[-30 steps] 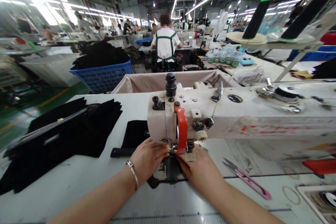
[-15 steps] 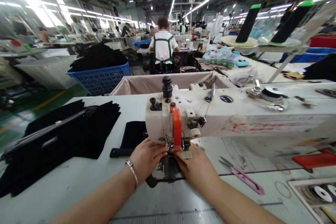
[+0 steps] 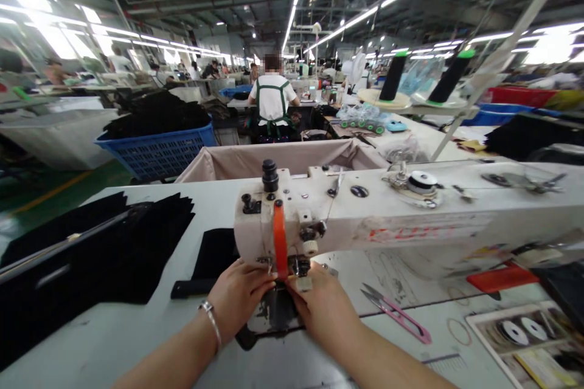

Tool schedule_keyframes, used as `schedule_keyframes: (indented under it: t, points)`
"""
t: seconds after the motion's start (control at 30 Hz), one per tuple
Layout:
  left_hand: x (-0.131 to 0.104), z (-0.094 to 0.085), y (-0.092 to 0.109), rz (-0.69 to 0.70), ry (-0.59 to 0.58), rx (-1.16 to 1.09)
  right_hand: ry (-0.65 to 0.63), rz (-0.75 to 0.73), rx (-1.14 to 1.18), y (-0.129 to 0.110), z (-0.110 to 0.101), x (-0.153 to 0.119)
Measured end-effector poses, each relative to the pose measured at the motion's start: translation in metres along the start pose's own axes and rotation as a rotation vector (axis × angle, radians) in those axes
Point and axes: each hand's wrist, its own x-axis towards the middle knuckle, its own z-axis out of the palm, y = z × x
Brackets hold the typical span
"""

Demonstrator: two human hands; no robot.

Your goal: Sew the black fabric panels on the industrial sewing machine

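My left hand (image 3: 241, 295), with a metal bracelet on its wrist, is closed at the needle area of a white sewing machine (image 3: 347, 219). Its fingertips pinch a black fabric piece (image 3: 214, 255), which spreads out to the left beneath the machine head. My right hand (image 3: 323, 304) is closed on the other side of the presser foot, its thumb and fingers meeting the fabric edge there. The machine head and its orange guard (image 3: 280, 243) partly hide these fingertips. Below the hands, a dark metal plate (image 3: 277, 310) lies at the needle.
Stacked black fabric pieces (image 3: 114, 255) lie at the left. Pink thread snips (image 3: 401, 316) and a bobbin tray (image 3: 515, 340) are on the right. Behind the machine stand a cloth-lined bin (image 3: 274, 161), a blue basket (image 3: 159, 149) and a person (image 3: 272, 100) facing away.
The head view has tilted up and turned slightly right, so the machine and table appear lower and farther left. Both hands keep their place at the needle.
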Motion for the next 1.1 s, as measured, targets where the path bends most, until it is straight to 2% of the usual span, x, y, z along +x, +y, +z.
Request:
schedule_keyframes:
  t: [0.27, 0.37, 0.5, 0.6, 0.73, 0.83, 0.9, 0.97, 1.0, 1.03, 1.1]
  points:
    - [-0.008, 0.015, -0.028, 0.124, 0.073, 0.042, -0.023, -0.038, -0.136, 0.005, 0.013, 0.008]
    - [-0.011, 0.016, -0.032, 0.185, 0.085, 0.060, -0.055, -0.077, -0.131, 0.006, 0.014, 0.008]
    - [-0.012, 0.010, -0.030, 0.172, 0.024, 0.056, -0.057, -0.081, -0.096, 0.003, 0.011, 0.006]
    - [-0.010, 0.009, -0.025, 0.124, 0.031, 0.018, -0.037, -0.054, -0.071, 0.001, 0.010, 0.004]
    - [-0.001, 0.008, -0.015, 0.043, -0.014, -0.133, -0.003, 0.022, -0.015, 0.000, 0.007, 0.000]
    - [0.004, -0.002, -0.006, -0.009, -0.080, -0.208, 0.013, 0.052, 0.054, -0.003, -0.001, -0.003]
    - [0.003, -0.018, 0.003, -0.059, -0.119, -0.216, 0.023, 0.052, 0.107, -0.010, -0.010, -0.006]
    - [-0.003, -0.042, 0.015, -0.184, -0.182, -0.295, 0.041, 0.041, 0.160, -0.020, -0.019, -0.009]
    - [-0.008, -0.054, 0.023, -0.290, -0.211, -0.389, 0.056, 0.046, 0.216, -0.027, -0.023, -0.011]
    - [-0.014, -0.067, 0.033, -0.454, -0.236, -0.571, 0.069, 0.060, 0.302, -0.035, -0.026, -0.012]
    - [-0.024, -0.089, 0.055, -0.759, -0.202, -0.991, 0.064, 0.096, 0.548, -0.051, -0.029, -0.015]
